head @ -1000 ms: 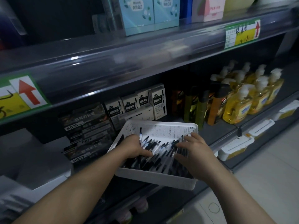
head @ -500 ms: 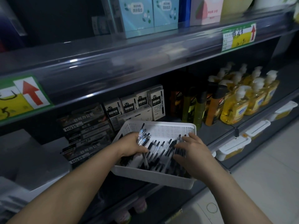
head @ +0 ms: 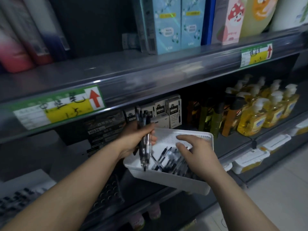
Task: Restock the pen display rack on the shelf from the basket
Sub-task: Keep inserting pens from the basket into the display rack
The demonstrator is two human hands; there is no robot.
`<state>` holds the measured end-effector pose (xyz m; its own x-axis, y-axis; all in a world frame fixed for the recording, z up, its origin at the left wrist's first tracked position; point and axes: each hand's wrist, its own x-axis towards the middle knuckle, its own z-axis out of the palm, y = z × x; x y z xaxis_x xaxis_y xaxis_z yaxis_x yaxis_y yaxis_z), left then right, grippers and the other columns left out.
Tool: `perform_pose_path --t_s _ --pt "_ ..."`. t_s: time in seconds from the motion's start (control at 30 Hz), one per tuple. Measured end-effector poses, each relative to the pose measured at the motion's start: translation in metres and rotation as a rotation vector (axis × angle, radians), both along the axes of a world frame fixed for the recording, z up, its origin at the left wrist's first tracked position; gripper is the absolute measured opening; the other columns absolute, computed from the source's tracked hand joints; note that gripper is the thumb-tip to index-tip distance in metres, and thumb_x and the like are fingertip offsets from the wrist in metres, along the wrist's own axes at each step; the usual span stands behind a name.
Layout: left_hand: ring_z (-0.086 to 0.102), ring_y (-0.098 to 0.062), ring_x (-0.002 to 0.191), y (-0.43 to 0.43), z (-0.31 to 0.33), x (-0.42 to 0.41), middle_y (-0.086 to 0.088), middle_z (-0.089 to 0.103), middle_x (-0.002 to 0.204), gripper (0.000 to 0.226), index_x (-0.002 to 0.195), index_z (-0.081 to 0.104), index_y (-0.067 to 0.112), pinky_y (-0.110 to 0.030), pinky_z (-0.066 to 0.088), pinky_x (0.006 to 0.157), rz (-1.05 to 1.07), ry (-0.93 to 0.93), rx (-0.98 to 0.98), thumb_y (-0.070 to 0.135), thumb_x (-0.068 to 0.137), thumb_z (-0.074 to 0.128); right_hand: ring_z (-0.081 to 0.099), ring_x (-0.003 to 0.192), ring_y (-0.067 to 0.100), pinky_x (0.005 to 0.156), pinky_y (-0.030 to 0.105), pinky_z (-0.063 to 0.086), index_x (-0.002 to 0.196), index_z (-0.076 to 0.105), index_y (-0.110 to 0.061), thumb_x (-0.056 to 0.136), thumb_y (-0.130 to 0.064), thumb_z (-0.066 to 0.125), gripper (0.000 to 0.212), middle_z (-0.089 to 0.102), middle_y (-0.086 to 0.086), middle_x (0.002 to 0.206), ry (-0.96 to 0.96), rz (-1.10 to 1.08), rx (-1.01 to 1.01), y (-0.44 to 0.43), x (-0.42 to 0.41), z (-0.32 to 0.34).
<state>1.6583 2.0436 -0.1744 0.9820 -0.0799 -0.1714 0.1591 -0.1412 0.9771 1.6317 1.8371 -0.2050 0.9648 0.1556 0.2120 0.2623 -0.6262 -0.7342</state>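
Clutching a bunch of pens [head: 144,152] upright in the left hand [head: 135,139] above the basket's [head: 166,178] left rim, with the right hand [head: 198,155] relaxed over loose pens [head: 164,157] inside; risks dropping some from so uneven a bundle

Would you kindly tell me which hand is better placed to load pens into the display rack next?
Probably left. The left hand grips a bundle of pens upright above the basket edge, and the dark holed rack sits lower left, on that side. The right hand is over the loose pens, holding none.
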Motion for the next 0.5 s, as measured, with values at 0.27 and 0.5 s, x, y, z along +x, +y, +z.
perform_pose_path --t_s 0.27,0.5 --pt "0.064 -0.010 0.058 0.044 -0.009 -0.088 -0.003 0.068 0.071 0.003 0.088 0.066 0.008 -0.025 0.056 0.058 0.309 -0.106 -0.216 0.010 0.086 0.067 0.066 0.080 0.019 0.090 0.043 0.052 0.086 0.069 -0.015 0.086 -0.030 0.069 0.015 0.070 0.007 0.082 0.417 0.435 0.343 0.081 -0.044 0.014" --pt "0.066 -0.010 0.061 0.083 -0.027 -0.153 0.004 0.065 0.069 0.008 0.087 0.059 0.015 -0.028 0.058 0.061 0.466 -0.286 -0.082 0.009 0.091 0.063 0.065 0.075 0.013 0.076 0.028 0.054 0.083 0.058 -0.016 0.092 -0.025 0.061 0.014 0.065 0.002 0.078 0.698 0.809 0.065 0.145 -0.084 -0.001"
